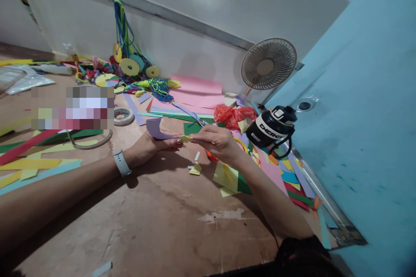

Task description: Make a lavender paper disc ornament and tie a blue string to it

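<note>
I see my left hand point(147, 147) closed around a curled purple paper strip point(155, 129), which rises just left of and above the fingers. My right hand point(217, 142) pinches a small yellow paper piece point(186, 139) between both hands, touching the strip's end. Yellow scraps point(195, 169) lie on the brown floor point(162, 220) just nearer; a black bottle point(272, 127) sits right.

A worn brown floor point(156, 225) — strewn with coloured paper scraps point(227, 177), tape roll point(123, 116), black bottle point(271, 127).
</note>
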`<state>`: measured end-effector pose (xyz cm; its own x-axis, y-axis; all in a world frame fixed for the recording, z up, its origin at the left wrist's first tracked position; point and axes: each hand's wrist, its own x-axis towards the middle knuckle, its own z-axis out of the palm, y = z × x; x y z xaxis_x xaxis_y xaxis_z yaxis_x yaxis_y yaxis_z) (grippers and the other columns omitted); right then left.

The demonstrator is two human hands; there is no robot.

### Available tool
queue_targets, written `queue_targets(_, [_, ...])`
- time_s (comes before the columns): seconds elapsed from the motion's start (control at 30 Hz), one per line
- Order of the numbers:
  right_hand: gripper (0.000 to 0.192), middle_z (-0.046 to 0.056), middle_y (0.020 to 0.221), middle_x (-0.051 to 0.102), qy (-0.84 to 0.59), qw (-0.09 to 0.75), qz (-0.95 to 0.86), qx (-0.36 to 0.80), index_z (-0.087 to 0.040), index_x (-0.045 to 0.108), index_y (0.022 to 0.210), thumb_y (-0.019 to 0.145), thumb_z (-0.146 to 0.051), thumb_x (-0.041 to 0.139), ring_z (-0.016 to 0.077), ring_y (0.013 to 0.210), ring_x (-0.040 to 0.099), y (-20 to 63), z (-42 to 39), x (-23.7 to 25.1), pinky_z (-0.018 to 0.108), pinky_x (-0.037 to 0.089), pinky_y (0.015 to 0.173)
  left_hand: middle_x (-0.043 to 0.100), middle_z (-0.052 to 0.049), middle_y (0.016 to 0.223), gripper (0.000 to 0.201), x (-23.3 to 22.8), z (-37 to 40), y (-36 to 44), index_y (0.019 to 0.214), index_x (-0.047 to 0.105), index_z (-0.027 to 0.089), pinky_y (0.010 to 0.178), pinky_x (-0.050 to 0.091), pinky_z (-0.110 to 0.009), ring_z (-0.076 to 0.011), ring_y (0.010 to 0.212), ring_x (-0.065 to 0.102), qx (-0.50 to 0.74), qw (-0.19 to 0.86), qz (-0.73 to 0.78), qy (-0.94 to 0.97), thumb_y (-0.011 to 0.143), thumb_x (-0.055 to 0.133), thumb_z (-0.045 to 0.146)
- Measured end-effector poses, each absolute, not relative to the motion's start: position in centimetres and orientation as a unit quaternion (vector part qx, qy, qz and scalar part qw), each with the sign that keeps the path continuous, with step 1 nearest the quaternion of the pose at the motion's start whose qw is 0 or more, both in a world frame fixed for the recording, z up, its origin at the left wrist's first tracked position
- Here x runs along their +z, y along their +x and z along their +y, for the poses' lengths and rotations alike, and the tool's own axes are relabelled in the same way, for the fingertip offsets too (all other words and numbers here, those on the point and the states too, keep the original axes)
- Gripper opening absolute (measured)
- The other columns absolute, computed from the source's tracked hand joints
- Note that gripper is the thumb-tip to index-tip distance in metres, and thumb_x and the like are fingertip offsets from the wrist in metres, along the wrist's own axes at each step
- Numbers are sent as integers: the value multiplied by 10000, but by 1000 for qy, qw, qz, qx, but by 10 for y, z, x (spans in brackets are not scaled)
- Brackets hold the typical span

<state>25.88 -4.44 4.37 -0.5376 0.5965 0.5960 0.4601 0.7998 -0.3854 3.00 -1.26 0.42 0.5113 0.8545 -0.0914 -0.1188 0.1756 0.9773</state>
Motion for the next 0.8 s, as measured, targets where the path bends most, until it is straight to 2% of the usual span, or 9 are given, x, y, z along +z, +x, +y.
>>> queue_targets(0.17, [200, 34, 825, 643, -301, 370, -873, 103, -205, 721, 1004, 927, -217, 537, 90, 739, 603, 259, -44, 42, 206, 501, 638, 764, -94, 923, 333, 6, -13, 30, 914, 774, 166, 810, 594, -324, -234, 868, 713, 352, 691, 352, 524, 644, 838, 351])
queue_targets(0.43, [143, 16, 739, 649, -356, 348, -854, 149, -180, 735, 956, 877, -227, 625, 90, 673, 569, 258, -46, 49, 215, 464, 616, 767, -82, 912, 301, 3, -11, 29, 947, 774, 177, 790, 599, -303, -211, 826, 717, 343, 672, 328, 569, 690, 811, 330])
queue_targets(0.8, [166, 20, 755, 629, -355, 355, -856, 121, -191, 732, 969, 898, -251, 595, 101, 685, 570, 257, -45, 44, 225, 459, 625, 766, -78, 912, 286, 3, -11, 30, 936, 775, 177, 774, 597, -290, -205, 820, 713, 341, 661, 332, 581, 702, 799, 340])
